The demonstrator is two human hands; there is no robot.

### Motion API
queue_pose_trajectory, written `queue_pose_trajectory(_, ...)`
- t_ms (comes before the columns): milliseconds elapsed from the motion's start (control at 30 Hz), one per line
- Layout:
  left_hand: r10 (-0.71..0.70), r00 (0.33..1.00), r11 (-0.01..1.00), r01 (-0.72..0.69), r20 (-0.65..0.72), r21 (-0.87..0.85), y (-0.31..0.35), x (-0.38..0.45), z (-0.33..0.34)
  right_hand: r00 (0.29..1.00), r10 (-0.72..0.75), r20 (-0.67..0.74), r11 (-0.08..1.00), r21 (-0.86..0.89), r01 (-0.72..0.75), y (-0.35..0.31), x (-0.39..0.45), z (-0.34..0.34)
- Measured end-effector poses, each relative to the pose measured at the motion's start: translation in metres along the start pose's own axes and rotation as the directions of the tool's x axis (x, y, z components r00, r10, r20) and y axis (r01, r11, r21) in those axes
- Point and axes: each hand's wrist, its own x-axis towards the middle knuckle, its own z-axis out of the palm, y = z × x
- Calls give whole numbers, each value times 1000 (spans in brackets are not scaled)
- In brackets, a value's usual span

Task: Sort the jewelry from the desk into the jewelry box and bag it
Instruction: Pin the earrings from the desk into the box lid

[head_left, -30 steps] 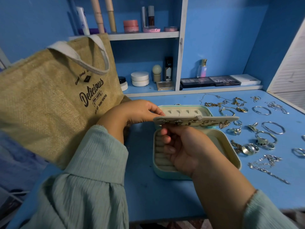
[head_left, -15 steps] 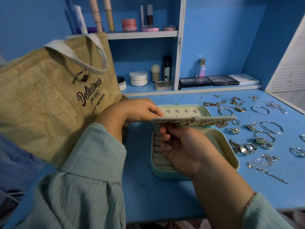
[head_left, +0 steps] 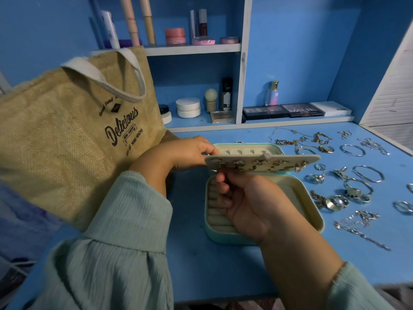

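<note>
Jewelry box (head_left: 310, 198), mint outside and cream inside, lies open on the blue tabletop (head_left: 201, 265) near its middle, with ring rolls along the box's left side. Above it a flat cream earring panel (head_left: 261, 162) is held level, small gold earrings pinned along its near face. The left hand (head_left: 187, 153) pinches the panel's left end between thumb and fingertips. The right hand (head_left: 248, 204) is below the panel, fingers curled inward, thumb and forefinger pinched together at the panel's lower edge near its left end; whether they grip an earring there, I cannot tell. Loose jewelry (head_left: 348, 189), silver rings, bangles and chains with a few gold pieces, is scattered across the tabletop's right half, from the back edge toward the front. A jute bag (head_left: 73, 139) printed "Delicious" stands at the tabletop's left edge, its white handles up. Cosmetics (head_left: 188, 107) sit on the shelves along the back edge.
</note>
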Motion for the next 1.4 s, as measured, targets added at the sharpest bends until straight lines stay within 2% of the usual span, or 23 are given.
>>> queue_pose_trajectory(533, -6, 998, 991, -2, -57, -133, -3, -1, 0, 1000, -1, -6, 1000, -7, 1, 1, 2, -1)
queue_pose_trajectory(700, -19, 1000, 963, 16, -9, -271, 0, -1, 0, 1000, -4, -2, 1000, -2, 4, 1, 2, -1)
queue_pose_trajectory(967, -55, 996, 913, 80, 75, -399, 6, -2, 0, 1000, -9, 16, 999, 39, 9, 1, 3, -3)
queue_pose_trajectory(1267, -79, 985, 944, 124, 155, -307, 11, -3, -6, 999, -16, 28, 999, 39, 15, 1, 1, -4)
queue_pose_trajectory(1400, -77, 989, 945, 112, 124, -306, 12, -6, -8, 999, -17, 30, 999, 38, 16, 2, 2, -4)
